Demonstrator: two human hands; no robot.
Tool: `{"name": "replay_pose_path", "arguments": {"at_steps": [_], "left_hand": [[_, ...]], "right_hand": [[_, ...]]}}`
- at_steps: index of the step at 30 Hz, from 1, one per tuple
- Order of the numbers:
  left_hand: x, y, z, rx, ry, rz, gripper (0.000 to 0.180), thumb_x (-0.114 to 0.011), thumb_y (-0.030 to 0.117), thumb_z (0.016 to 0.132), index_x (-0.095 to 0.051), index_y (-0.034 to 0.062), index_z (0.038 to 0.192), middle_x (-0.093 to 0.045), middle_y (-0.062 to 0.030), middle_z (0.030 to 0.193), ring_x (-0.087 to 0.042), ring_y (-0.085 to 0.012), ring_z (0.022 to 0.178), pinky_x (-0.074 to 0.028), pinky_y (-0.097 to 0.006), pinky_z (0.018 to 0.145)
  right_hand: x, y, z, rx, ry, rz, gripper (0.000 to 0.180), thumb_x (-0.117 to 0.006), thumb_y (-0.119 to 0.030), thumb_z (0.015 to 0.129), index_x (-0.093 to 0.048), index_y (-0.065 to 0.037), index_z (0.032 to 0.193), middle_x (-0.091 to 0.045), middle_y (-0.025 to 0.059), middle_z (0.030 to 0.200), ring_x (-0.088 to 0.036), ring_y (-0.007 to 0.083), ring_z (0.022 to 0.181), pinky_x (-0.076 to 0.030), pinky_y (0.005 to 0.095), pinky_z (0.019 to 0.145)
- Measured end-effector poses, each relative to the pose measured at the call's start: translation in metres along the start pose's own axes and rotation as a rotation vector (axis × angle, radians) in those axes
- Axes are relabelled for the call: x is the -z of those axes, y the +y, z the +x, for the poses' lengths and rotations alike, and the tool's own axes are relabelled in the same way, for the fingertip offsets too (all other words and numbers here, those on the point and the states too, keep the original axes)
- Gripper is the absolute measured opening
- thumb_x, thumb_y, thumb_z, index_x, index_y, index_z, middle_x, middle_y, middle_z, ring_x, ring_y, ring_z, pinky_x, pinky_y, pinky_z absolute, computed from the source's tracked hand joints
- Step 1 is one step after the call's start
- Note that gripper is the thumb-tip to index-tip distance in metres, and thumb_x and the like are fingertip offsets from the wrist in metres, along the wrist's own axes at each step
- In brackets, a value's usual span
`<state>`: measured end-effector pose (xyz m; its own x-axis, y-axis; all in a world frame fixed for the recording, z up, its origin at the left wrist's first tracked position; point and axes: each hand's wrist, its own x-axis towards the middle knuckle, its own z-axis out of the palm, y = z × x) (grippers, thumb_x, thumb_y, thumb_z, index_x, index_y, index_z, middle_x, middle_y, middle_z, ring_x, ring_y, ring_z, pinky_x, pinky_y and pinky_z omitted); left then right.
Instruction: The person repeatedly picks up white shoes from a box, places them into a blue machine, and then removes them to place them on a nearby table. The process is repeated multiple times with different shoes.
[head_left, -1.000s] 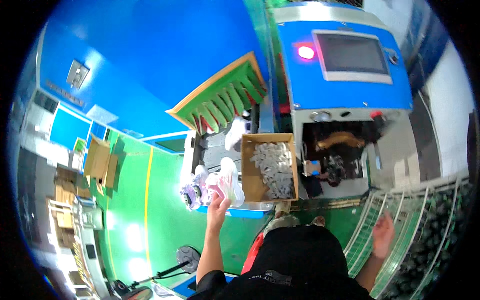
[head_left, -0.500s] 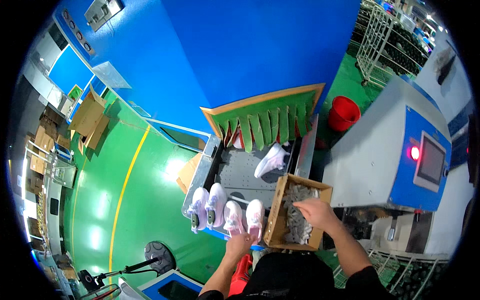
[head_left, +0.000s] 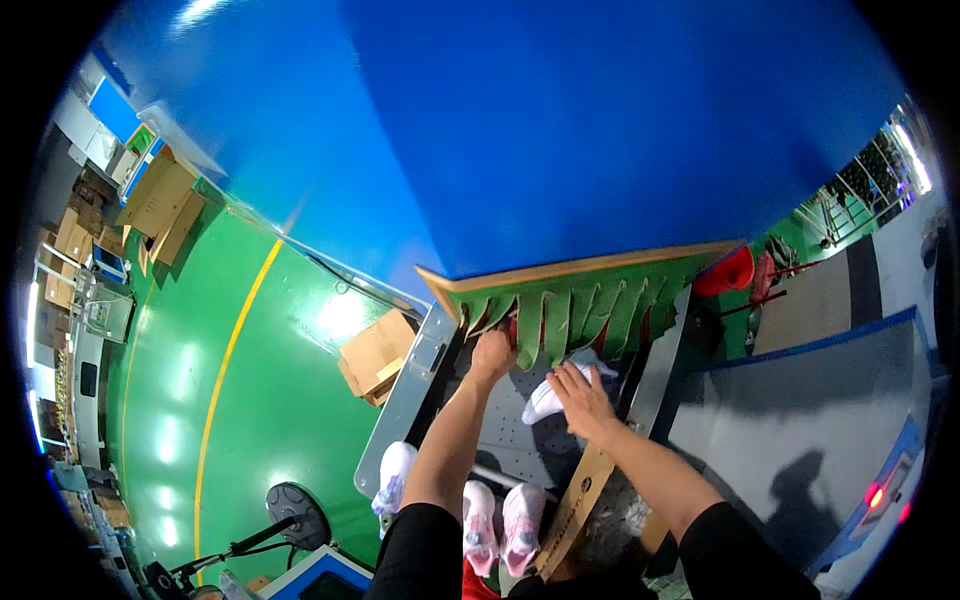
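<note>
I'm seeing a rounded, lilac-tinged shoe (head_left: 396, 468) sitting left of the dark, holed bed (head_left: 505, 430). My left hand (head_left: 493, 355) is hanging at the ragged green strips (head_left: 560, 318), fingers partly hidden, so can't tell its grip. My right hand (head_left: 584, 400) is lying spread over a smooth white shoe (head_left: 541, 403). Guessing it's the reaching-in step; next is probably calling for a closed grip.

The hood (head_left: 610, 130) looks smooth and glossy, the hanging strips (head_left: 558, 315) matt, cloth-like and rough-edged. The floor (head_left: 265, 400) shines; the carton (head_left: 372, 352) at left is matt cardboard, the sleeves (head_left: 418, 550) matt cloth.
</note>
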<state>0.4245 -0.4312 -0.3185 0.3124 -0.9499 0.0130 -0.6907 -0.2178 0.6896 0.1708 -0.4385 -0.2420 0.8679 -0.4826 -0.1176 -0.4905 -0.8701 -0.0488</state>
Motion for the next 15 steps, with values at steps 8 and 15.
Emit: {"name": "replay_pose_path", "arguments": {"at_steps": [8,15], "left_hand": [[-0.055,-0.008,0.009,0.164,0.156,0.057,0.043,-0.075,0.035,0.080,-0.063,0.0014,0.105,-0.067,-0.0246,0.101,-0.064,-0.0437,0.098,-0.052,-0.052,0.085],[0.054,0.009,-0.079,0.686,-0.182,-0.837,0.078,-0.085,0.039,0.078,-0.051,-0.0006,0.136,-0.066,-0.0159,0.126,-0.066,-0.0265,0.111,-0.051,-0.038,0.094]], "right_hand": [[0.010,0.023,0.032,-0.094,-0.120,0.391,0.041,-0.067,-0.011,0.081,-0.059,-0.006,0.121,-0.063,0.0133,0.119,-0.062,0.0323,0.116,-0.051,0.0535,0.094],[0.166,0.070,-0.065,-0.235,0.160,0.524,0.061,-0.072,-0.014,0.076,-0.055,-0.004,0.134,-0.065,0.0219,0.123,-0.064,0.0395,0.111,-0.052,0.0482,0.094]]}}
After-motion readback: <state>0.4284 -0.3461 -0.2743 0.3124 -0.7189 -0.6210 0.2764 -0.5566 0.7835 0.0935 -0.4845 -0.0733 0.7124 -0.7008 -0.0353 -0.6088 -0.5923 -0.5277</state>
